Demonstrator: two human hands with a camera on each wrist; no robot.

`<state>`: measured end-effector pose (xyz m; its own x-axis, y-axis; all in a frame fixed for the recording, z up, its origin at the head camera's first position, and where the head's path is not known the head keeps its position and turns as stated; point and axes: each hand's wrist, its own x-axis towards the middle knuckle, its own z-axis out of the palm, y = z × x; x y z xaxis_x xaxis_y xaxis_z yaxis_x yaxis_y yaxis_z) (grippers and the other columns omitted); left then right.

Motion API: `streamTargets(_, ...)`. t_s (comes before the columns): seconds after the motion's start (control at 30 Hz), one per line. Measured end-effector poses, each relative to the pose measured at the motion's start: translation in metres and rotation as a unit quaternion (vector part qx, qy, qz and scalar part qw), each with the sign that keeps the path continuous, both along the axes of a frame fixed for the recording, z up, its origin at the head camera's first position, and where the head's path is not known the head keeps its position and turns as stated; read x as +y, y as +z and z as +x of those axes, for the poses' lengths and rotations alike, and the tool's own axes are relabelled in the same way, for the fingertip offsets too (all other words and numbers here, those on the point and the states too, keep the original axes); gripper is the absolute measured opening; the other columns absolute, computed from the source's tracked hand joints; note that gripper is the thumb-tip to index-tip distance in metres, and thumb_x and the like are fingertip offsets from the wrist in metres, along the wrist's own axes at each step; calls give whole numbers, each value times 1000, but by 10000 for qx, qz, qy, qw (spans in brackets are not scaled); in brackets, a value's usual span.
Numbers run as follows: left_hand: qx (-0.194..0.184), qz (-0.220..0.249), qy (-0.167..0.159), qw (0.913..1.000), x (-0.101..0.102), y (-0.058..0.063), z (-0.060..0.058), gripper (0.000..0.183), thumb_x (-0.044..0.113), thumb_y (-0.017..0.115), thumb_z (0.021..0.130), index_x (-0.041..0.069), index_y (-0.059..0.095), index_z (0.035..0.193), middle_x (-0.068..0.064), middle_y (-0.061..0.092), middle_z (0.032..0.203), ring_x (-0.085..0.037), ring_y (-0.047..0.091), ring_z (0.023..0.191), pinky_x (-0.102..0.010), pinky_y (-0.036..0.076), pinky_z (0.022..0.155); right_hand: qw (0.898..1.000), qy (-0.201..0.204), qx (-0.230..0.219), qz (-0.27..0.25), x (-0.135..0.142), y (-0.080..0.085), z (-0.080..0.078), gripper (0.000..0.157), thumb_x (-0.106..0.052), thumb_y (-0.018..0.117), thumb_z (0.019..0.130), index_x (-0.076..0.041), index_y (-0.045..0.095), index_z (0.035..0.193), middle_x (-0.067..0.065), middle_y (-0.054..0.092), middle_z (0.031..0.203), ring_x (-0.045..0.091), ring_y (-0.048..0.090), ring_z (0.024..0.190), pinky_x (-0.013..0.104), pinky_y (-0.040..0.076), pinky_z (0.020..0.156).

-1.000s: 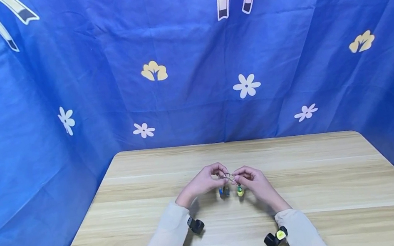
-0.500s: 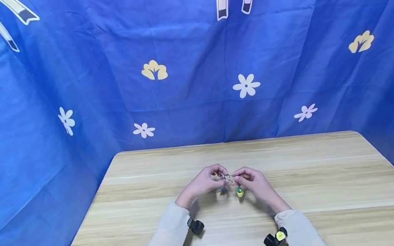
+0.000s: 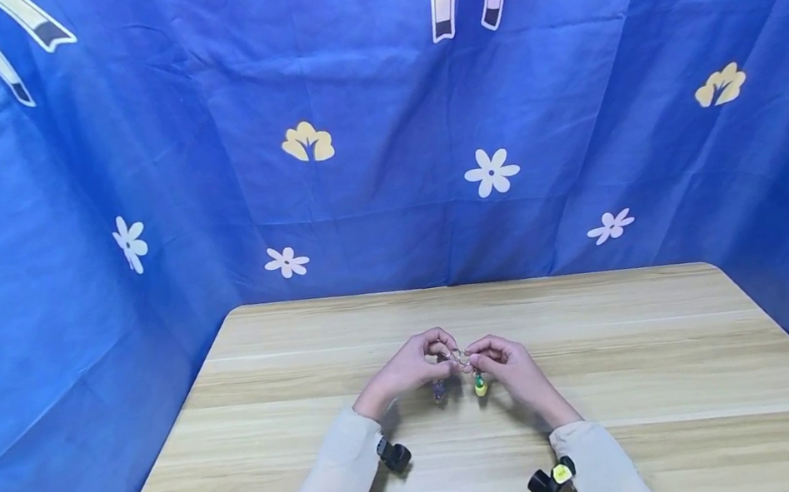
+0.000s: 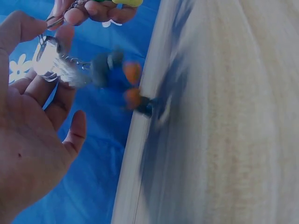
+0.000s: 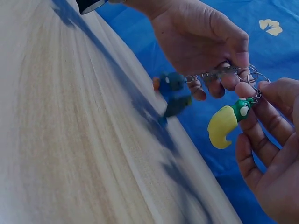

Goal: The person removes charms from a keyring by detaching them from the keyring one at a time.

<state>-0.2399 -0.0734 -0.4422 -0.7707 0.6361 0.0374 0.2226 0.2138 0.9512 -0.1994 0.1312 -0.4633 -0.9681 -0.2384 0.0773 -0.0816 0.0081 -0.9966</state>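
My left hand [image 3: 411, 364] and right hand [image 3: 509, 360] meet over the middle of the table, thumb and fingers pinching linked metal key rings [image 5: 253, 78]. From the right hand's side dangles a yellow and green figure charm [image 5: 224, 125] on a short chain. Shiny metal pieces [image 4: 49, 58] lie against the left fingers. Beyond them, on a chain, hangs a blue figure charm [image 4: 112, 77] with orange parts, blurred by motion. In the head view both charms hang just below the hands, small, with the fingers partly covering the rings.
The pale wood table [image 3: 303, 351] lies under both forearms, and shadows of the hands and charms fall on it. Behind it hangs a blue cloth [image 3: 388, 196] printed with flowers and animal legs. A black wrist camera [image 3: 394, 454] sits on the left sleeve, another camera [image 3: 543, 486] on the right.
Below the left hand the blue charm swings about and now hangs slightly further left. Both hands stay almost in place at the rings, and the yellow charm barely shifts.
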Motion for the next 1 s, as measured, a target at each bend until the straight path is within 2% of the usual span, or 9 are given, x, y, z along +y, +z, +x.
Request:
streamTargets(0.1,-12,-14,72,10000,-1,0,-1,27,1,61,84,-3,54,109,-23,63,86,-8,53,70,-19,41,66,10000,45,40,-36,0,-1,-1,28,-7,59,92,12,57,113,-3,71,87,9,67,83,23,55,80)
streamTargets(0.23,-3,-160,212,9996,-3,2,-2,28,7,64,85,0,59,111,-7,63,86,-11,57,77,-22,47,72,9999,57,123,-14,-1,-2,-2,28,-8,59,93,12,57,113,-4,71,88,5,67,83,22,55,79)
streamTargets(0.33,58,-288,287,9992,-4,3,-3,28,11,65,85,1,62,111,-2,61,89,-11,57,81,-23,48,74,9999,17,127,6,-1,-1,-2,27,-8,60,93,11,58,112,-6,71,86,5,67,83,22,55,79)
streamTargets(0.6,-48,-303,322,9990,-6,4,-3,28,13,68,84,1,63,109,-1,61,90,-9,55,79,-23,47,71,10000,-23,79,40,-2,-2,-3,27,-7,59,93,11,58,112,-5,71,86,8,68,83,22,55,78)
streamTargets(0.67,-105,-228,298,9992,-6,4,-3,28,12,68,84,0,62,109,0,60,87,-9,55,76,-23,48,67,9999,-39,105,64,-2,-2,-3,26,-7,58,93,10,58,112,0,72,87,10,68,84,23,55,78)
streamTargets(0.8,-83,-137,286,9995,-5,3,-3,27,12,68,84,-1,61,107,2,58,83,-8,54,71,-22,48,61,9998,-87,146,134,-2,-3,-3,24,-7,58,94,8,59,111,19,71,94,20,70,88,23,55,79)
streamTargets(0.9,33,-178,338,9993,-5,2,-5,26,13,68,84,0,62,106,3,57,83,-8,53,74,-21,46,64,9996,-63,187,196,-1,-3,-4,24,-9,57,94,7,59,112,29,68,99,28,70,92,23,55,81)
streamTargets(1.0,101,-215,389,9990,-5,2,-5,24,15,68,85,1,64,104,4,57,85,-8,53,79,-21,46,70,9994,-29,224,268,-1,-2,-4,26,-11,58,94,7,59,112,31,67,101,32,69,95,24,54,82)
